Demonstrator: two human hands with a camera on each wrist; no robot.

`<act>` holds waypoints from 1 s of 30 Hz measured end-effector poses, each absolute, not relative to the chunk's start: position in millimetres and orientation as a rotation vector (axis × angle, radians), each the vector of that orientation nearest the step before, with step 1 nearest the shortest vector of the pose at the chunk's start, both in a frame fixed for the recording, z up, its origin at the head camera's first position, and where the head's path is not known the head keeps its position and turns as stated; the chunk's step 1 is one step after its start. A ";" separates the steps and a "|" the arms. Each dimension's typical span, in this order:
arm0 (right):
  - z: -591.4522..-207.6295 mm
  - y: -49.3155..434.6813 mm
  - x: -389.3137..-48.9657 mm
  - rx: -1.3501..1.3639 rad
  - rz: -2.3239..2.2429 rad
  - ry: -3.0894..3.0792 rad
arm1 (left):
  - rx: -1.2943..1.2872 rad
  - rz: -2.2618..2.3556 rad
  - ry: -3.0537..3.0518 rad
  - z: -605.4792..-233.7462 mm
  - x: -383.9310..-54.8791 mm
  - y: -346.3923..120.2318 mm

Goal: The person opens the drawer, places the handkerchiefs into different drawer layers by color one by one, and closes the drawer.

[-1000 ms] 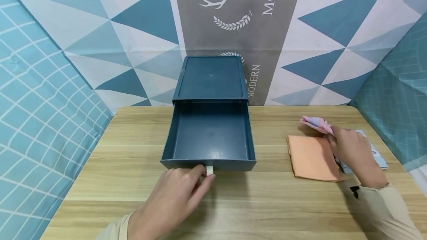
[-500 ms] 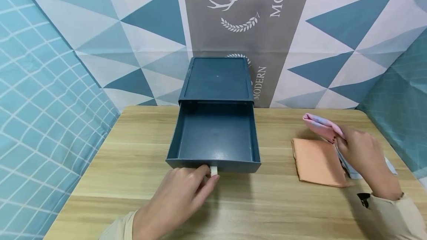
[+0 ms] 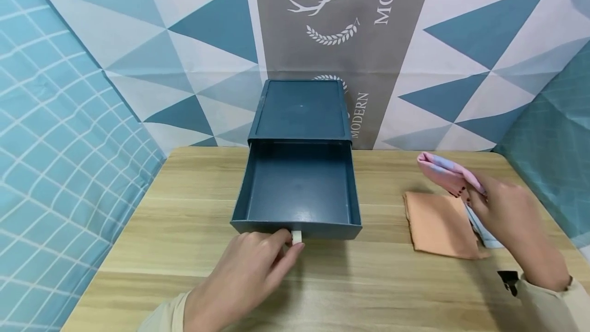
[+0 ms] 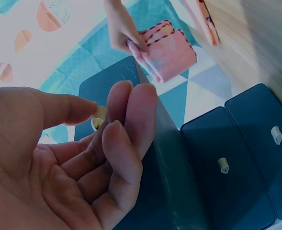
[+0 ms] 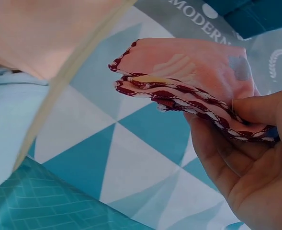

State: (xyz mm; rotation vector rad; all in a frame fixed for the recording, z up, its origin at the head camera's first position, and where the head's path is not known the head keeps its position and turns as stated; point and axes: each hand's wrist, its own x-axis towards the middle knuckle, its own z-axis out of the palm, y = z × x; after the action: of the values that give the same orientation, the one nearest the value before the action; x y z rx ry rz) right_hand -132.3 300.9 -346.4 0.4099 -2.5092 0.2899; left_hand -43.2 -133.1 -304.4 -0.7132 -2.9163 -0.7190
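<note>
The top drawer (image 3: 299, 188) of a dark blue cabinet (image 3: 301, 109) is pulled out, with its bare bottom showing. At its front, my left hand (image 3: 241, 273) pinches the pale knob (image 3: 297, 237) between thumb and forefinger. Off to the right, my right hand (image 3: 513, 214) holds a folded pink cloth (image 3: 438, 170) up above the table. Dark red and white stitching edges this cloth (image 5: 188, 72) in the right wrist view; thumb and fingers grip it at one end. Below it lie a folded orange cloth (image 3: 440, 227) and a light blue cloth (image 3: 481, 229), partly covered by my hand.
Two lower drawers, with knobs (image 4: 223, 165) of their own, are closed in the left wrist view. The cabinet stands at the back of a wooden table (image 3: 175, 219), against a patterned wall cloth (image 3: 221, 29). Blue hangings (image 3: 69, 142) bound both sides.
The right hand has lifted the pink cloth off the pile, higher above the orange cloth. The left hand stays on the knob and the drawer stays out. The head view has shifted slightly.
</note>
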 end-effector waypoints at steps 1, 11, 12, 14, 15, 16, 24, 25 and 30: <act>-344.6 300.0 -130.4 0.400 0.283 -2.510 | -0.717 -0.728 -2.921 -304.3 -43.4 -132.9; -323.5 285.0 -119.1 0.408 0.225 -2.430 | -0.731 -0.733 -2.899 -305.1 -43.8 -132.9; -321.3 283.1 -117.7 0.413 0.223 -2.423 | -0.730 -0.733 -2.894 -305.0 -43.7 -133.0; -316.9 279.0 -114.7 0.430 0.223 -2.404 | -0.729 -0.736 -2.891 -304.9 -43.3 -133.2; -314.7 277.0 -113.2 0.440 0.228 -2.393 | -0.729 -0.739 -2.889 -304.7 -43.1 -133.2; -312.3 275.0 -111.9 0.453 0.232 -2.380 | -0.731 -0.742 -2.888 -304.5 -43.0 -133.3; -292.5 261.3 -104.1 0.549 0.234 -2.273 | -0.739 -0.737 -2.888 -304.6 -43.5 -133.7; -290.2 260.0 -102.8 0.556 0.233 -2.266 | -0.739 -0.735 -2.888 -304.8 -43.6 -133.6; -280.5 252.2 -97.2 0.575 0.234 -2.222 | -0.740 -0.735 -2.893 -304.7 -43.4 -133.7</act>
State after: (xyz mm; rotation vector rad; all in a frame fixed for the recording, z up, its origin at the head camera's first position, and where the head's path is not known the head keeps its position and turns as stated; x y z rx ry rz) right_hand -97.2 252.2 -280.5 0.5745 -2.2218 0.2344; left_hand -43.4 -133.7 -304.7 -0.7404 -2.8934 -0.7349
